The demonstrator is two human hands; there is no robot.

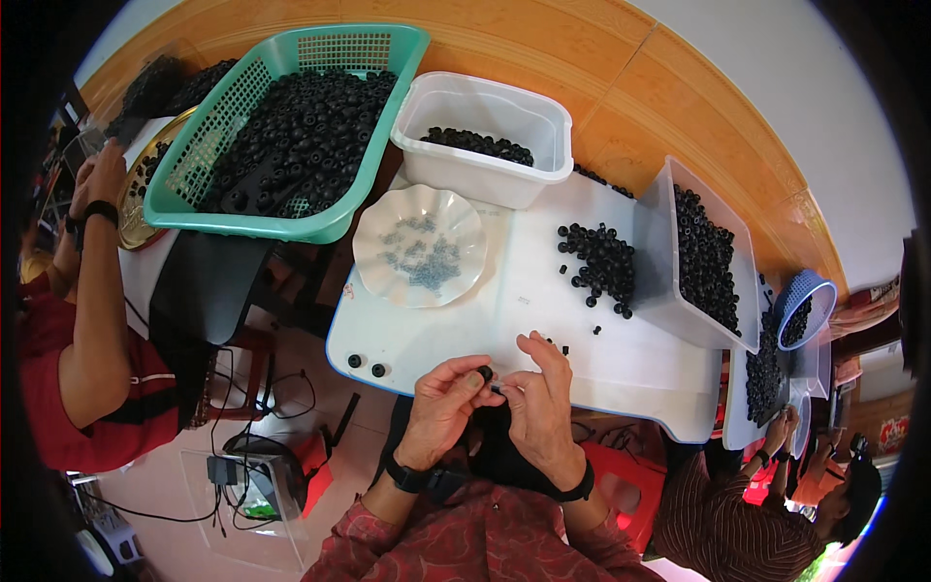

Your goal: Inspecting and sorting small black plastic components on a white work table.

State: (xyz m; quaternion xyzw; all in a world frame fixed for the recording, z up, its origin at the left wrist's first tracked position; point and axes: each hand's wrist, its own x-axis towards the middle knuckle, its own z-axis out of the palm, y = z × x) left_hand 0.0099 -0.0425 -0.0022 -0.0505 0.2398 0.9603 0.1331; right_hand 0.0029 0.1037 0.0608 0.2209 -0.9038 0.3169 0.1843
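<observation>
Over the table's near edge, my left hand [444,400] pinches a round black plastic part [484,372] between thumb and fingertips. Close beside it, my right hand [539,403] has its thumb and index finger closed on a small dark piece [497,390], too small to name; its other fingers point up. Whether the two pieces touch, I cannot tell. Two round black parts [367,366] sit at the table's near left edge. Beyond my hands, a white scalloped plate [373,257] holds many small clear bits. A loose pile of black parts [603,262] lies to the right.
A green basket [320,228] full of black parts stands back left, beside a white tub [485,184]. At the right stands a clear bin [659,291] of black parts. Co-workers sit at both sides, a bare arm [102,301] on the left. Cables [218,495] lie on the floor.
</observation>
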